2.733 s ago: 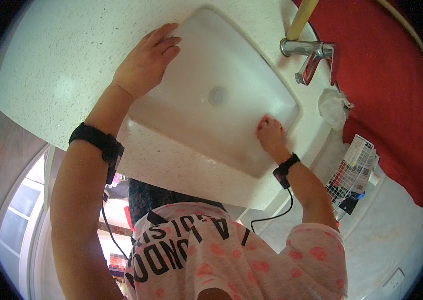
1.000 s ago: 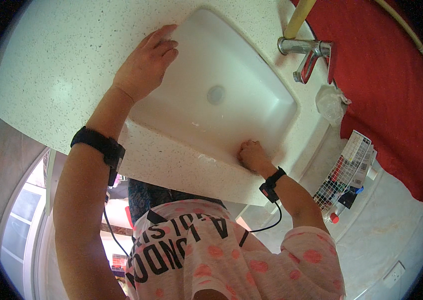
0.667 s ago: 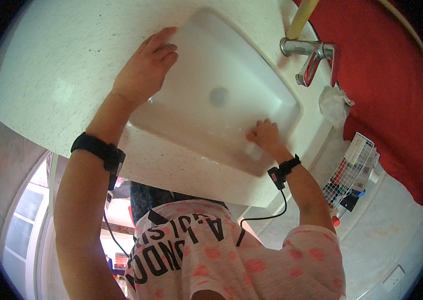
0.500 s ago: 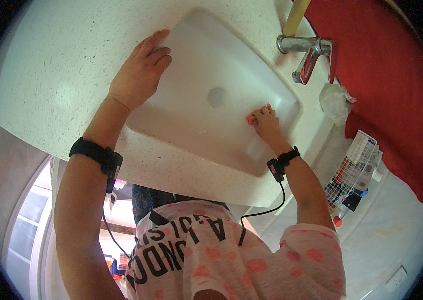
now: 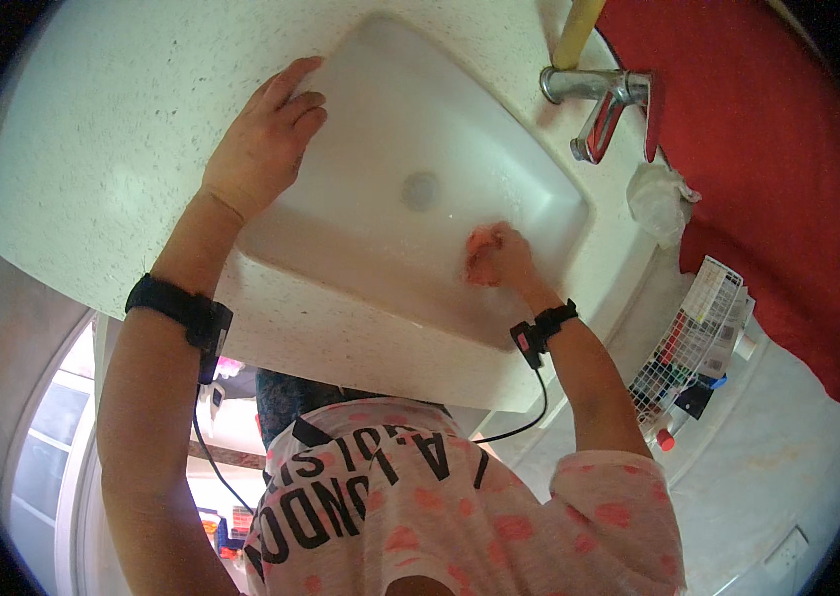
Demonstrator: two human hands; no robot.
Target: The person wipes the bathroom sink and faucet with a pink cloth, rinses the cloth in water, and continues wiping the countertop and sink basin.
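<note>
I see a person who leans over a white sink (image 5: 410,99), set in a pale speckled counter (image 5: 112,149). The right hand (image 5: 511,260) is inside the basin, in its right part, nearer to the person than the round drain (image 5: 420,192). Its fingers are bent around a reddish pad (image 5: 480,250) and grip it; whether this is cloth or sponge, I cannot tell. The pad is low in the basin and shows at the left side of this hand. The left hand (image 5: 259,141) is at the left edge of the sink, its fingers loosely spread and holding nothing. On the far right stands a metal faucet (image 5: 594,87), and nearer than it there is a crumpled clear bag (image 5: 660,204), beside a red sheet (image 5: 767,189). A white wire basket (image 5: 686,343) is further to the near right.
</note>
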